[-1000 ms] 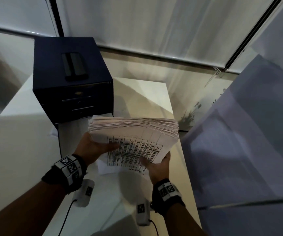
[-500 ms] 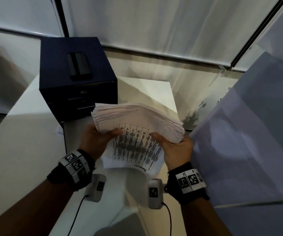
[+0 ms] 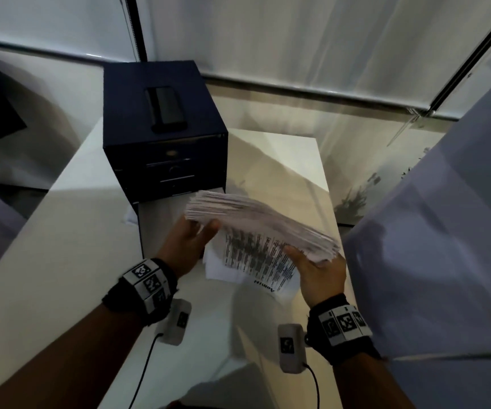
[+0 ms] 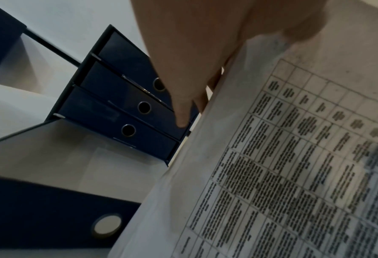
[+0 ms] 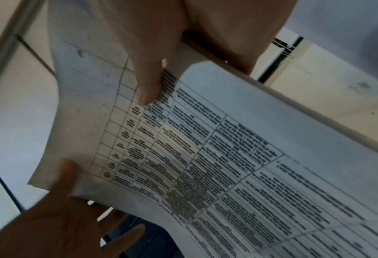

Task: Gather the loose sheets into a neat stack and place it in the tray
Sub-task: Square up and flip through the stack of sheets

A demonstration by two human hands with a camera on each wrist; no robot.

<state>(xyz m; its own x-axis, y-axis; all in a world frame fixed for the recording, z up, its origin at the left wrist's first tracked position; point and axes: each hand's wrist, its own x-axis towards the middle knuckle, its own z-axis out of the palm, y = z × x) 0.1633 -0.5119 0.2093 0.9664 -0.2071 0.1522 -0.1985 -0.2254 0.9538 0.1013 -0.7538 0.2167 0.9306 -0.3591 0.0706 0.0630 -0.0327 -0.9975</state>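
A thick stack of printed sheets (image 3: 256,219) hangs above the white table, tilted with its right end lower. My left hand (image 3: 197,231) grips its left end, thumb on the printed face and fingers behind. My right hand (image 3: 306,261) pinches the lower right corner. In the left wrist view the stack (image 4: 271,174) fills the right side beside my fingers (image 4: 183,78). The right wrist view shows the thumb (image 5: 148,78) pressing the bent sheets (image 5: 205,157). The tray (image 3: 158,228), a pulled-out dark blue drawer, lies just left of and below the stack.
A dark blue drawer unit (image 3: 161,137) stands behind the tray, with a black phone (image 3: 166,109) on top. A white paper (image 3: 129,216) pokes out left of the tray. A grey-blue partition (image 3: 430,231) rises past the table's right edge (image 3: 334,214).
My right hand has slid from the stack's bottom edge to its right corner. The stack has tipped so its right end sits lower.
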